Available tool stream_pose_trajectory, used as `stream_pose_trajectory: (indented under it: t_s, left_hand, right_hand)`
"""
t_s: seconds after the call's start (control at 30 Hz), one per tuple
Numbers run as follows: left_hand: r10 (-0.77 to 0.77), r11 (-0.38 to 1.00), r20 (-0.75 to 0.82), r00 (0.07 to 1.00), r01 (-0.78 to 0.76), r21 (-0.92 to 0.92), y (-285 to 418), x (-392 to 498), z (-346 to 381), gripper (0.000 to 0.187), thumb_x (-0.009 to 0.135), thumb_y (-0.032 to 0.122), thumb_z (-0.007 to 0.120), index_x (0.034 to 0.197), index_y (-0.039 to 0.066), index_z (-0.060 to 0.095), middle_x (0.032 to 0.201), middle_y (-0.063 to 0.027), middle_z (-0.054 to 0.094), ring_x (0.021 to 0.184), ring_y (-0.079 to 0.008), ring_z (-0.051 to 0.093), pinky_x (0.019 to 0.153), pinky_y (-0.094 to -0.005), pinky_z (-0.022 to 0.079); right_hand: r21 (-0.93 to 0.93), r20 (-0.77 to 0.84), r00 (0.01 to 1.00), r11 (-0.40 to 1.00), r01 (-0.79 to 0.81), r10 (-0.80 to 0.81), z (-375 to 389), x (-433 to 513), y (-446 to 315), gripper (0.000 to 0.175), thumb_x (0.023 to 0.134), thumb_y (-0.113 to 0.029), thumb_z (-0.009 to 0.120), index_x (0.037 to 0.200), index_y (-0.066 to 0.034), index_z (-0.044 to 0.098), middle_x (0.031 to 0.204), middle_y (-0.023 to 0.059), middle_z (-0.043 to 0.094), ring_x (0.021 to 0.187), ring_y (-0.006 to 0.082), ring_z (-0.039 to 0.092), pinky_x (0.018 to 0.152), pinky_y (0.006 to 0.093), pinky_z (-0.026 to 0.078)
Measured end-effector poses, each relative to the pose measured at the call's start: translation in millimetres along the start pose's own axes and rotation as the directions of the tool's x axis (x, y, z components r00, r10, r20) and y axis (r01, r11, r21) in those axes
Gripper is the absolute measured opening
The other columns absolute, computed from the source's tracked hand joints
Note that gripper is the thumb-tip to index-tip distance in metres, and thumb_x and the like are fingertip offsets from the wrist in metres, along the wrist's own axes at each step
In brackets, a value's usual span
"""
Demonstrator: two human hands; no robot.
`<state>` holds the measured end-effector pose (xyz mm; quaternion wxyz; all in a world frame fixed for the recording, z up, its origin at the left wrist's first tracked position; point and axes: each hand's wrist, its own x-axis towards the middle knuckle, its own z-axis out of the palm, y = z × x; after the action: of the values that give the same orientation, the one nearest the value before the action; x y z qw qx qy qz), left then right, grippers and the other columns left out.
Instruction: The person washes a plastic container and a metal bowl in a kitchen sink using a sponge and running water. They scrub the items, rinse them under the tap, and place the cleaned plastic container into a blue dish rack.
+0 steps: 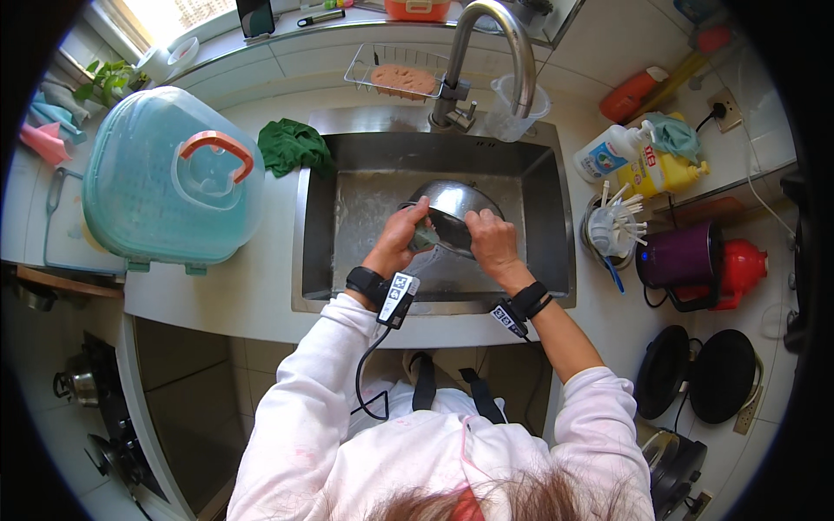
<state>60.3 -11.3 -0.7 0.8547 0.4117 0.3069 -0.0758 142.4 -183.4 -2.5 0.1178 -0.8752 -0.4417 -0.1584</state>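
A shiny metal bowl [456,197] is tilted on its side over the stainless steel sink [365,280]. My right hand [493,241] grips its rim from the right, fingers curled over the edge. On the bowl's left side is my left hand [396,236], thumb up along the rim. It holds a greenish scouring pad [423,236] against the bowl; whether this is a pad or a folded cloth is hard to tell. Below the pad, a streak that looks like water falls into the sink. Fingers behind the bowl are hidden.
A curved faucet [466,58] rises behind the sink beside a wire rack [361,71] with a sponge. Left stand a green cloth [296,146] and a large lidded teal box [169,189]. Right are bottles [606,153], a utensil holder [609,228] and a purple kettle [681,257].
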Motion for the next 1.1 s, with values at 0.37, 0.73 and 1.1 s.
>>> stream_pose_trajectory:
  t_s: [0.37,0.73,1.1]
  left_hand:
    - [-0.096,0.898,-0.007,0.995,0.084,-0.432,-5,14,-9,0.016,0.087,0.027,0.058,0.088,0.012,0.055,0.079,-0.0011,0.056,0.070,-0.0153,0.056,0.065,-0.0337,0.050]
    - [0.070,0.996,-0.069,0.995,-0.074,-0.048,3,13,-13,0.016,0.079,0.010,0.062,0.092,0.002,0.055,0.083,-0.0059,0.059,0.073,-0.0167,0.060,0.064,-0.0294,0.051]
    - [0.022,0.971,0.131,0.991,-0.053,0.235,-5,44,17,0.026,0.078,0.008,0.059,0.102,-0.003,0.058,0.088,-0.0073,0.062,0.074,-0.0138,0.059,0.065,-0.0255,0.047]
  right_hand:
    - [0.089,0.128,0.979,0.984,0.151,-0.162,-11,22,-2,0.007,0.073,-0.010,0.058,0.074,-0.0079,0.051,0.068,0.0087,0.053,0.063,0.0257,0.059,0.055,0.0360,0.049]
    - [0.371,-0.181,0.983,0.925,0.078,-0.011,45,155,99,0.044,0.073,0.000,0.052,0.117,-0.0003,0.051,0.114,0.0230,0.054,0.108,0.0388,0.050,0.093,0.0405,0.040]
    - [0.127,-0.095,0.988,0.983,0.135,-0.124,72,184,140,0.020,0.076,-0.004,0.046,0.087,-0.0053,0.063,0.079,0.0142,0.063,0.075,0.0344,0.060,0.065,0.0415,0.048]
